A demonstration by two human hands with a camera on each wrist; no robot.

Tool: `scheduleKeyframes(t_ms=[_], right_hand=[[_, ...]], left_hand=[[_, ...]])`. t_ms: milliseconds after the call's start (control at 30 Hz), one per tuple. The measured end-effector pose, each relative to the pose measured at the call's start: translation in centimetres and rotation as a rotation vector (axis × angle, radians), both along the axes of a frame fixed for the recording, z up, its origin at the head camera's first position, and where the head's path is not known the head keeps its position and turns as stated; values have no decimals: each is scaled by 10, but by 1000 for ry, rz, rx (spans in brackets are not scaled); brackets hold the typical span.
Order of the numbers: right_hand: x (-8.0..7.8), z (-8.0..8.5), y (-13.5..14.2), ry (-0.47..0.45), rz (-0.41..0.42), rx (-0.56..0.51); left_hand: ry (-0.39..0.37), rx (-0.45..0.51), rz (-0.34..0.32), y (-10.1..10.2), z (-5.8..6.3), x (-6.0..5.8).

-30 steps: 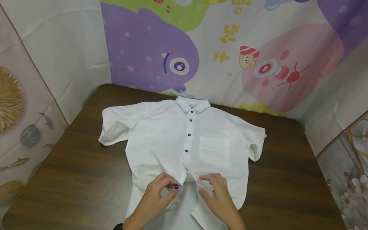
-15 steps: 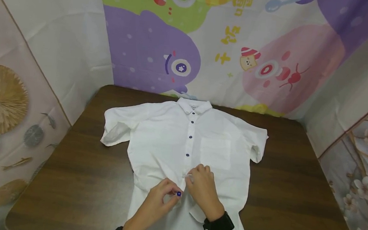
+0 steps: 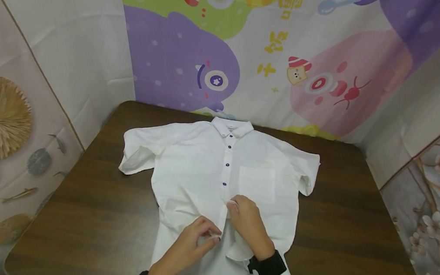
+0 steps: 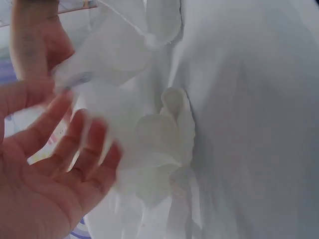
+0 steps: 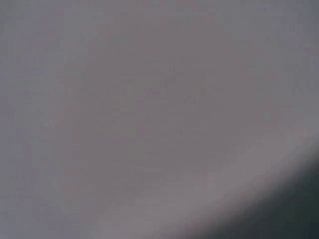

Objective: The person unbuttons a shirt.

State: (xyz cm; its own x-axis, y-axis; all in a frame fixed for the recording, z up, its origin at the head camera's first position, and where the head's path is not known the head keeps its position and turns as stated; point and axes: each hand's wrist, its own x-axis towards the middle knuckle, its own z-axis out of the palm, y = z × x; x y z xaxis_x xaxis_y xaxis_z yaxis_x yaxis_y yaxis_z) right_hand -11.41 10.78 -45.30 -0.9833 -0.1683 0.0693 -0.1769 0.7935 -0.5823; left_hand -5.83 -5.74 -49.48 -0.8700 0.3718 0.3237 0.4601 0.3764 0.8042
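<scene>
A white short-sleeved shirt lies front up, collar away from me, with dark blue buttons down its placket. The left hand pinches the placket edge near the lower front, a dark button at the fingertips. In the left wrist view the left hand holds the edge between thumb and index finger, the other fingers spread and slightly blurred. Higher on the front, the right hand grips the other front edge, its fingertips curled into the cloth. The right wrist view is a grey blur.
The shirt lies on a dark brown wooden table. A cartoon-print cloth hangs behind the table's far edge. Patterned panels stand at both sides. Both wrists wear black bands.
The right hand has moved left and up from the open hem onto the placket and now grips cloth there. The left hand has shifted slightly right and down, its button turning partly out of sight.
</scene>
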Motion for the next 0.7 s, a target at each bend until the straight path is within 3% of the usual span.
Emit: scheduleKeyframes(t_ms=[167, 367, 533, 700], right_hand=[[0, 14, 3, 44, -50, -178], [5, 28, 5, 107, -70, -348], [3, 35, 4, 90, -118, -459], [-1, 35, 5, 60, -135, -539]], left_hand=[[20, -23, -63, 2, -3, 0], [33, 13, -36, 2, 2, -3], [87, 109, 54, 4, 21, -15], [152, 202, 173, 12, 44, -35]])
